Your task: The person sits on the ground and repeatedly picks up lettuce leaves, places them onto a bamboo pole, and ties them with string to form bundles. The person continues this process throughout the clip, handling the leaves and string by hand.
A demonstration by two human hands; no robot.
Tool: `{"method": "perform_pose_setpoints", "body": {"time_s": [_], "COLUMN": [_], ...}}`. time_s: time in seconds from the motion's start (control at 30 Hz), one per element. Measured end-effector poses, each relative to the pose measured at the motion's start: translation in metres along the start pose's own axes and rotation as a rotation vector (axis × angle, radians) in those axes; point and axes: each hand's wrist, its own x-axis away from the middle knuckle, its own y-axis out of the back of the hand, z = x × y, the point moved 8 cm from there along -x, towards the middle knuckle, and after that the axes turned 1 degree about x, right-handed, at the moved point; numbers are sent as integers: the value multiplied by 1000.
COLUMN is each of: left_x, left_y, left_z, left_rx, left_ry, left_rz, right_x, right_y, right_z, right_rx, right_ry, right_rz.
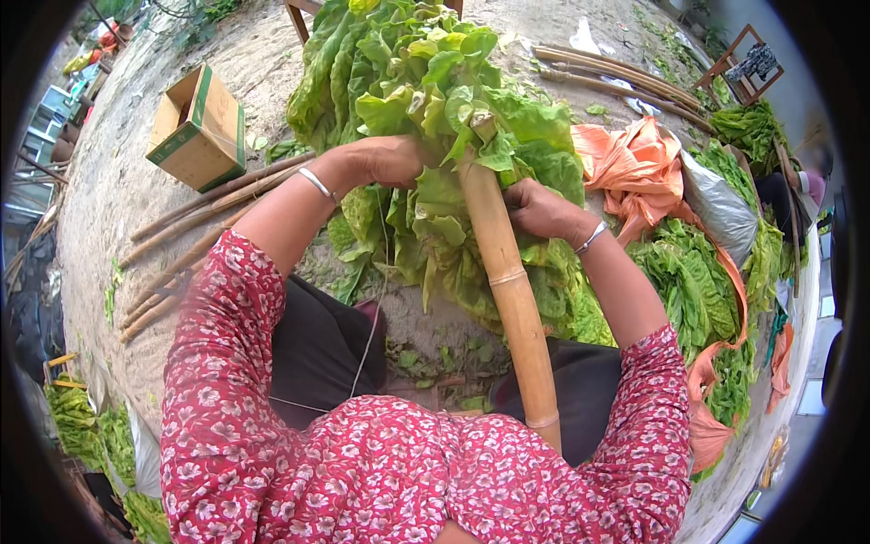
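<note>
A bamboo pole (501, 272) slopes from my lap up into a thick bunch of large green leaves (408, 109), some yellowing, that hang on both sides of it. My left hand (394, 162) is curled among the leaves left of the pole, gripping there, its fingertips hidden by foliage. Close by the pole's right side, my right hand (537, 209) is curled with bent fingers against the leaves; what lies inside it is hidden. A thin string (370, 333) runs down from the leaves to my lap.
Bamboo poles (204, 231) lie on sandy ground at left, near an open cardboard box (197, 129). More poles (618, 78) lie at upper right. An orange plastic sheet (632, 170) and heaped leaves (693, 285) flank my right side. Another person (809, 183) sits at far right.
</note>
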Motion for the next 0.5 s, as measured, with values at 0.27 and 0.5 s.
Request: {"method": "perform_pose_setpoints", "body": {"time_s": [0.27, 0.5], "left_x": [23, 18], "left_y": [45, 11], "left_z": [-159, -172], "left_rx": [271, -69], "left_ry": [21, -41], "left_rz": [-489, -785], "right_x": [-44, 7], "right_y": [-43, 8], "right_z": [-47, -3], "right_rx": [-1052, -162], "right_ry": [159, 259], "right_rz": [-524, -177]}}
